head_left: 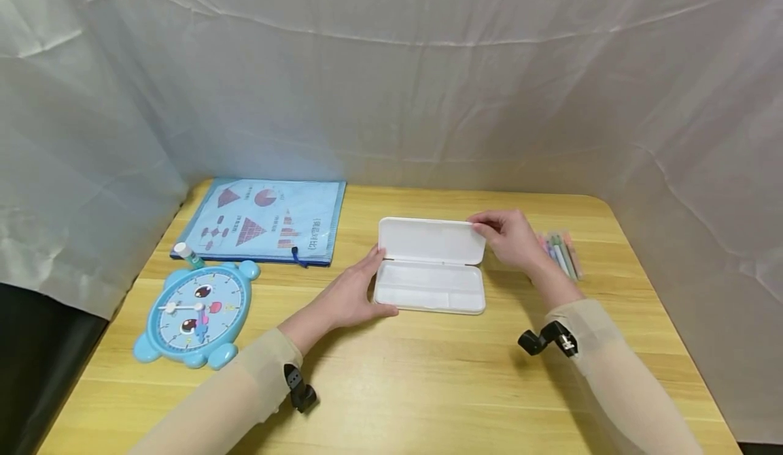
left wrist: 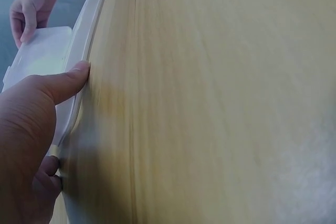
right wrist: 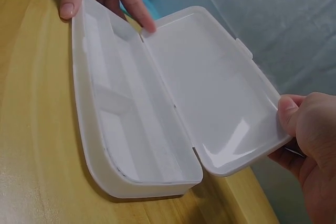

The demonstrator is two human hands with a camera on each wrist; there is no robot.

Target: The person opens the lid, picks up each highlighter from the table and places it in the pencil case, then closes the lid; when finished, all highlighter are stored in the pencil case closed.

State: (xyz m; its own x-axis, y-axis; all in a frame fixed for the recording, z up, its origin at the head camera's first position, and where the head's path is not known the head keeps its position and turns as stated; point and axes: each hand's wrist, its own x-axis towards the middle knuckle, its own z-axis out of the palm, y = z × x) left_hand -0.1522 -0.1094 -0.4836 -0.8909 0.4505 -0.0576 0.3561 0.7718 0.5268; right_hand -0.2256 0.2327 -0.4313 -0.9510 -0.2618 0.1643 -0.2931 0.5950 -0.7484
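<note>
Fingers of the left hand (head_left: 351, 295) are curled round the left end of the pencil case (head_left: 431, 275), centre of the table (head_left: 440, 380); if grip is lost, the base (head_left: 422, 298) could be tipped. Now, beyond, the lid (head_left: 431, 239): far right corner pinched by the right hand (head_left: 510, 241); if let slip, left fingertips could be nipped.

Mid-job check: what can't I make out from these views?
Head: exact number of pens, partly behind the right arm.
Head: fine print on the blue folder, too small.
Left wrist: compartments of the white case, hidden by its wall.
Right wrist: part of the right hand, cut off by the edge.
</note>
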